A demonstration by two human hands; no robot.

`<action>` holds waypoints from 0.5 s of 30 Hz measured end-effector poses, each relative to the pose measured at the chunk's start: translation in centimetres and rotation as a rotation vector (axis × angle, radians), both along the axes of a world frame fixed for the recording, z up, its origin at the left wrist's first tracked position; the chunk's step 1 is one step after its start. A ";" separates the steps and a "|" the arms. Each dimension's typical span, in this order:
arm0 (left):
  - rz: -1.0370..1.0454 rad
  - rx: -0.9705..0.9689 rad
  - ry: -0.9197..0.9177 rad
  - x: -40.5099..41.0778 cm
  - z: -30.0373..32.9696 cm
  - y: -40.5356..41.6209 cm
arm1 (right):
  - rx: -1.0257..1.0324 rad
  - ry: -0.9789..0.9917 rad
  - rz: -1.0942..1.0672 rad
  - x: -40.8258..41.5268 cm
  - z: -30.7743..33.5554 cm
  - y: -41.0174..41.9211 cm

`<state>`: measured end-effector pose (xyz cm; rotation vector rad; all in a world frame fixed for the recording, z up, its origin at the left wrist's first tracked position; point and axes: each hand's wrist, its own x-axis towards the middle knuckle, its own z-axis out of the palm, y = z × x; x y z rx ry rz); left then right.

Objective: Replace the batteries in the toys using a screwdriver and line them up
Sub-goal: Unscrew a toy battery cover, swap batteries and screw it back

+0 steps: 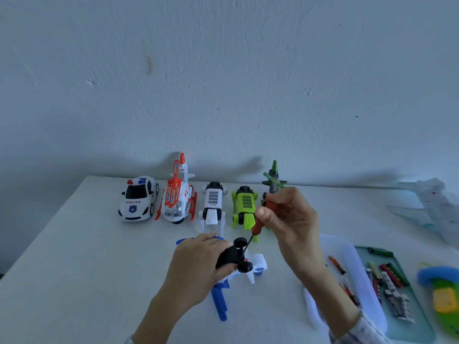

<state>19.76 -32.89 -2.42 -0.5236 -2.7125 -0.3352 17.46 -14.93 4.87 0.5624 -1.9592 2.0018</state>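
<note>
- The left hand (198,254) holds a blue-and-white toy (246,269) upside down on the counter (74,269), its grip curled round the black underside with small wheels.
- The right hand (290,219) has its grip clenched round the orange handle of a screwdriver (258,225); the dark shaft slants down to the toy's underside (the tip is too small to make out).
- Behind, a row stands near the wall: police car (138,198), orange-and-white helicopter (177,194), white robot (213,204), green robot (244,207), green helicopter (273,178) partly hidden by the right hand.
- At right, a clear tray (347,247) holds batteries (337,264), beside a tool set (387,281).
</note>
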 end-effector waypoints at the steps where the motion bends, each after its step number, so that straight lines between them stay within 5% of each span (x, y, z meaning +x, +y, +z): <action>1: -0.006 -0.006 0.001 0.1 0.0 0.0 | -0.007 0.010 0.008 0.1 0.0 0.0; 15: -0.002 0.018 -0.010 -0.4 0.0 0.0 | 0.097 0.041 0.091 0.7 -0.8 -1.5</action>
